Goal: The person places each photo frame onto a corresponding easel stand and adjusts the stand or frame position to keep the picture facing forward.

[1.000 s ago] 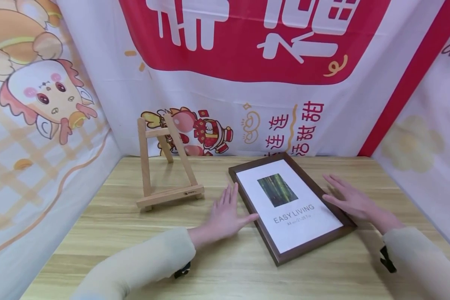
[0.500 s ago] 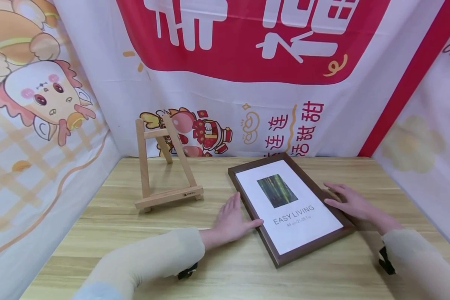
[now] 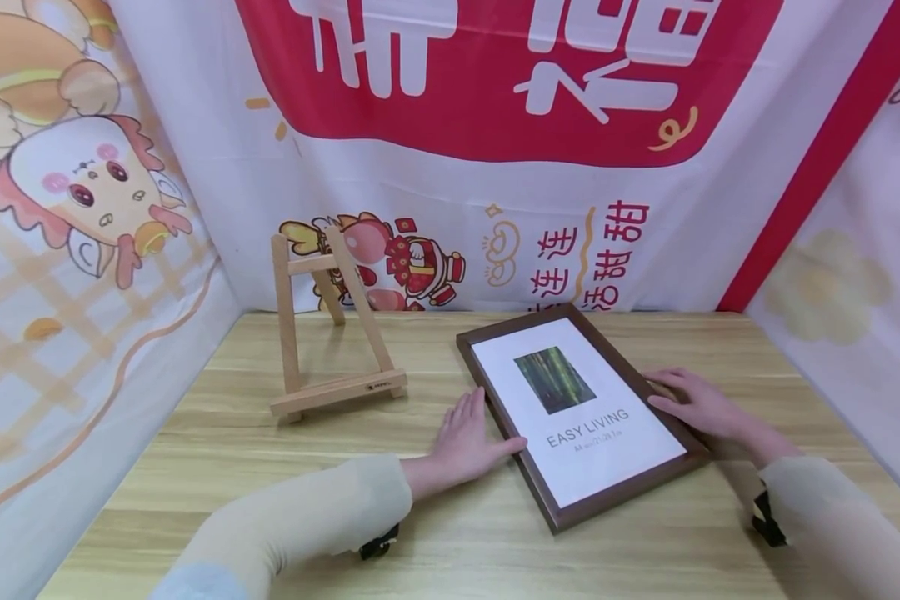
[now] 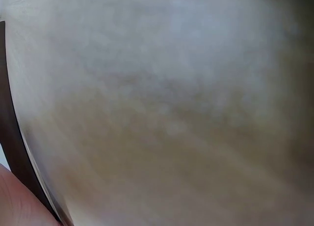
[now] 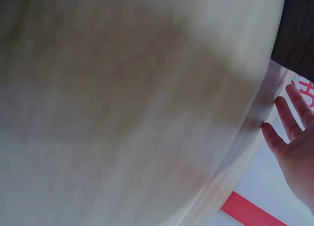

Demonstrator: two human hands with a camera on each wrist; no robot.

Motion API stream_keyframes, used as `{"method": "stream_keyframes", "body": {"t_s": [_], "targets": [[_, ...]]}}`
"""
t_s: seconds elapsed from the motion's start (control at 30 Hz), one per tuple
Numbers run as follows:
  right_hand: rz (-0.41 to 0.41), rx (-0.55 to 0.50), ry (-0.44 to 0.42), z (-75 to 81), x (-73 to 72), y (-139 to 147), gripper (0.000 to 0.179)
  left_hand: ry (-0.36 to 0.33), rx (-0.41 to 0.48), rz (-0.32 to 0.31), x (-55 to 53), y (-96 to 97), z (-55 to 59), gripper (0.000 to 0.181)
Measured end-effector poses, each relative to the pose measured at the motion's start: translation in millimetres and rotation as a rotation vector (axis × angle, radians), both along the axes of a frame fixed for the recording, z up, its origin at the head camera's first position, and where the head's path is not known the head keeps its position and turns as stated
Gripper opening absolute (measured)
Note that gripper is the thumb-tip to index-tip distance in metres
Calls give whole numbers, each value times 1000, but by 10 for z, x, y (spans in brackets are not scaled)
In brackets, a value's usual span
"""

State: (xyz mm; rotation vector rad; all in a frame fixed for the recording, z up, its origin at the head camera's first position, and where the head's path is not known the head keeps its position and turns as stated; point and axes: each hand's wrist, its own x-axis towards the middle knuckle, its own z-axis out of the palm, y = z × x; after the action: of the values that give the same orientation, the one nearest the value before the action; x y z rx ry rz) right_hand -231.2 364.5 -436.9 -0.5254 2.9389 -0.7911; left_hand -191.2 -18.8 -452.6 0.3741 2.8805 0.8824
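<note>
Flanking the dark-brown rectangular picture frame (image 3: 579, 408), left hand (image 3: 465, 446) and right hand (image 3: 699, 407) touch it, unclamped; uneven pressure might skew it.

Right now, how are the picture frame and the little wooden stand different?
The picture frame is dark brown; the wooden stand is pale. The picture frame lies flat, while the wooden stand is upright. The wooden stand is open in the middle; the picture frame is filled. Both are on the table.
</note>
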Motion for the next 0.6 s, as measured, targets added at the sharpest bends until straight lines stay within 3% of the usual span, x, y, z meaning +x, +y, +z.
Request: {"method": "stream_keyframes", "body": {"t_s": [0.23,0.43,0.6], "targets": [[1,2,-9,16,21,-35,55,-9,21,-4,-5,-14,22,110],[-27,16,-64,33,88,-101,61,-30,77,6,-19,-72,43,105],[-22,51,-58,17,162,-180,64,-36,134,13,-44,-181,26,102]]}}
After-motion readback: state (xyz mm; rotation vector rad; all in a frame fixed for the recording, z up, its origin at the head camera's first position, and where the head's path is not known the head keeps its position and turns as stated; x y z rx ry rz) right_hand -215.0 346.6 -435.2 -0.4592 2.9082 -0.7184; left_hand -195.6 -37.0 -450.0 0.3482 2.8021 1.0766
